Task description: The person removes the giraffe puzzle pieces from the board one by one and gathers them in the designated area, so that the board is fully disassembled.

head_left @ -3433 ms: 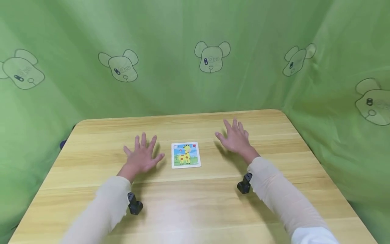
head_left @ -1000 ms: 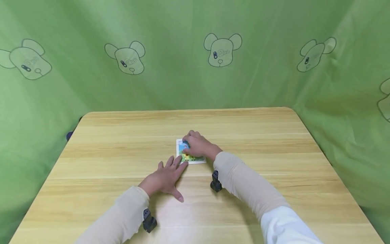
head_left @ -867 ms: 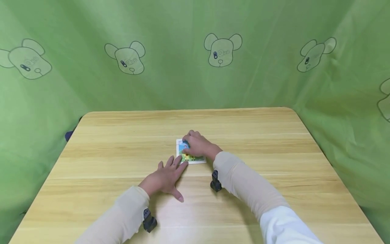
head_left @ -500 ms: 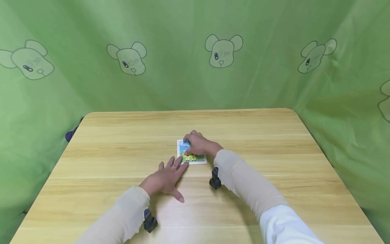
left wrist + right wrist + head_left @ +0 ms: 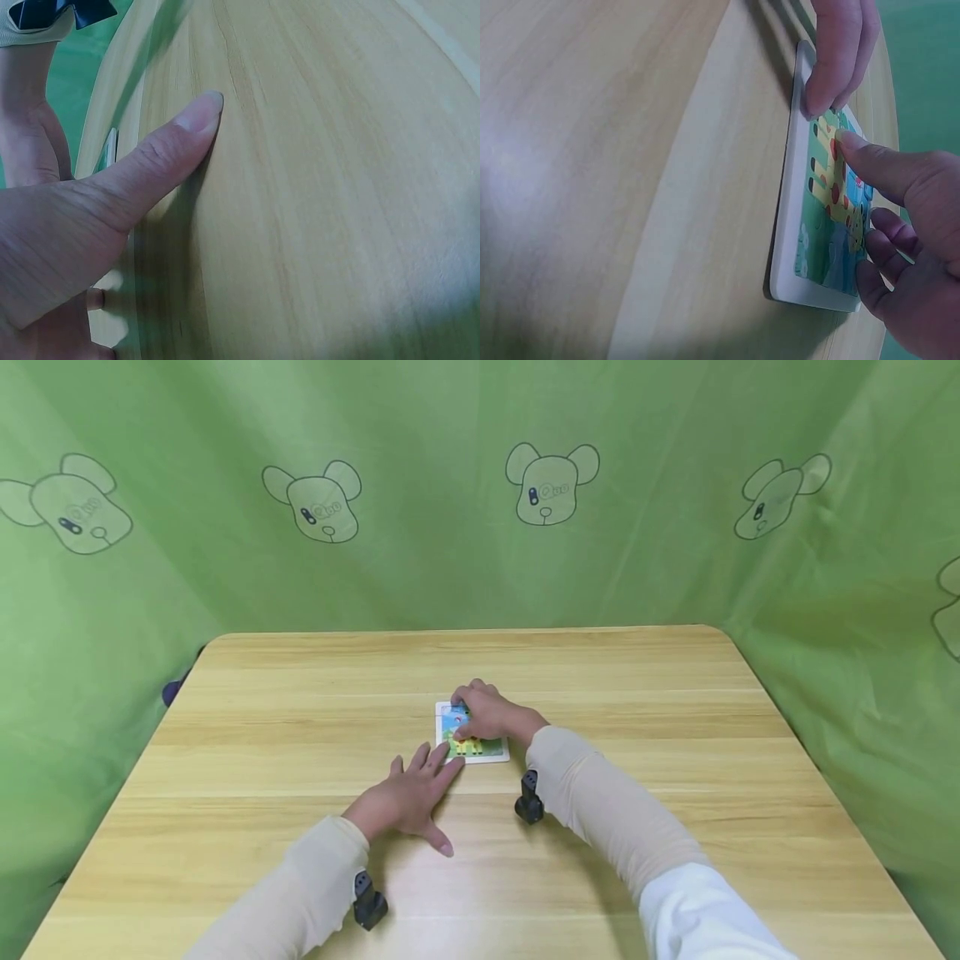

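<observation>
A square giraffe puzzle [image 5: 492, 750] with a white frame lies flat on the table, mid-view. My left hand [image 5: 405, 800] reaches in from the near left; its extended fingertips rest on the puzzle's near-left edge, with the thumb held apart. Over the upper right of the puzzle, my right hand [image 5: 489, 714] has its fingers curled at the far side and its thumb on the picture. The right wrist view shows that thumb [image 5: 881, 165] on the giraffe and two left fingers [image 5: 836, 56] on the frame. The left wrist view shows mostly the left thumb [image 5: 161, 154]; the puzzle there is nearly hidden.
A wood-grain table [image 5: 637, 677] spans the lower view. Green curtains [image 5: 435, 568] with bear-head outlines stand behind it and along both sides. A small black camera sits at each wrist, the left one [image 5: 368, 902] and the right one [image 5: 529, 799].
Over three seconds ago both hands hovered spread on either side of the puzzle. Both have since moved inward onto it. During the last second they stay almost still.
</observation>
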Motion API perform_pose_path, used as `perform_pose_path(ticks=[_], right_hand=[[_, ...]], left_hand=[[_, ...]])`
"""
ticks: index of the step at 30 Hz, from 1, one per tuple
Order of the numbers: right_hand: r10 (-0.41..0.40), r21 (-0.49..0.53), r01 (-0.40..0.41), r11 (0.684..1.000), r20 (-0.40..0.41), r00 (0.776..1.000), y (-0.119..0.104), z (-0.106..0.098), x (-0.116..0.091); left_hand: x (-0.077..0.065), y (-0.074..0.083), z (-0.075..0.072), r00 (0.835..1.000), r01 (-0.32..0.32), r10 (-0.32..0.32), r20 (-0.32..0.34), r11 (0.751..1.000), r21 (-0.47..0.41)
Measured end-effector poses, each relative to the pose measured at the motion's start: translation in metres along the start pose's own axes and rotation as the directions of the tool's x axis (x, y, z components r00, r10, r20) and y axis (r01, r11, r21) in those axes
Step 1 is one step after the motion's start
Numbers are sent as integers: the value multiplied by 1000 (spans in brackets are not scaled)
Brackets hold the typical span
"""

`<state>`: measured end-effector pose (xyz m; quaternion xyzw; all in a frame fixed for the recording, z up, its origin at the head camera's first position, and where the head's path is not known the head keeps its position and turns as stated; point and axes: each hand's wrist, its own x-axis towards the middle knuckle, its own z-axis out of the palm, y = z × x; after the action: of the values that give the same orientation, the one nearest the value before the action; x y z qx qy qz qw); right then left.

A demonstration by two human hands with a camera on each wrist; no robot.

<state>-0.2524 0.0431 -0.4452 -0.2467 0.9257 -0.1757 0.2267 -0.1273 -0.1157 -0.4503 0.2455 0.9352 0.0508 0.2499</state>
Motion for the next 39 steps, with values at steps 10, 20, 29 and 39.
perform_pose_path(ticks=[10,20,29,39], right_hand=[[2,31,-1,1000,-32,999,1,3,0],[-55,29,57,998,-66,996,-1,6,-1],[-32,24,33,999,-59,998,-2,8,2],[-23,16,24,1000,-58,998,-2,8,5]], left_hand=[[-1,1,0,1000,2,-2,-2,1000,1],[0,1,1,1000,11,-11,-1,1000,11],[0,1,0,1000,7,-7,3,1000,13],[0,0,0,1000,9,-9,2,1000,22]])
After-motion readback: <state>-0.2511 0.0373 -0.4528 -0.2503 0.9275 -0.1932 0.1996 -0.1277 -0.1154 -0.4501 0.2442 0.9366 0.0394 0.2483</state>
